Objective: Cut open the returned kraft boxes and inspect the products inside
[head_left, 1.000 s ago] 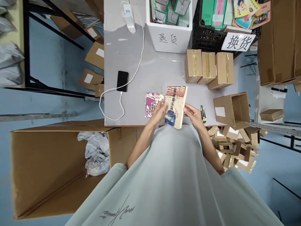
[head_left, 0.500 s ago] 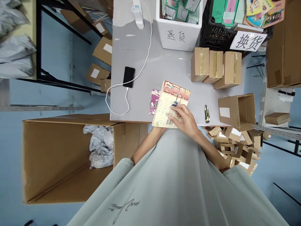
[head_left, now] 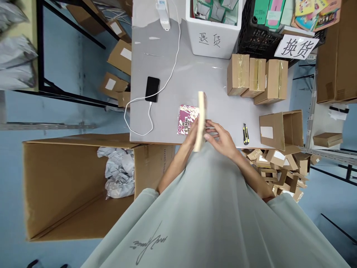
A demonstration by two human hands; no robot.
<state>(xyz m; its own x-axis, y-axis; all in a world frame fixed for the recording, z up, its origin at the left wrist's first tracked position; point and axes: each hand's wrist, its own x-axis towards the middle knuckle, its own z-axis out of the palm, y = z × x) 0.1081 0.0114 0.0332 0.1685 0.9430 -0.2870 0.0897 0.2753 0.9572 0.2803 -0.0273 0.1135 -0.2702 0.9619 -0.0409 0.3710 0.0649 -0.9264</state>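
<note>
A thick book stands on edge between my hands, its pale page block or spine facing up toward me. My left hand is pressed against its left side, with the fingers partly hidden behind it. On the other side, my right hand has its fingers apart, the tips at or very close to the cover. A purple-and-cream printed packet or booklet in shiny wrap lies flat on the grey table, just left of the book. To the right lies a yellow-and-black box cutter.
A phone with a white cable lies at left. Several small cartons, a white bin and a black crate stand at the back. An opened carton sits at the right edge. A large box stands lower left.
The book has turned from cover-up to on edge. My left hand has come into sight at its left side, and my right hand has come off the cover's face to the right.
</note>
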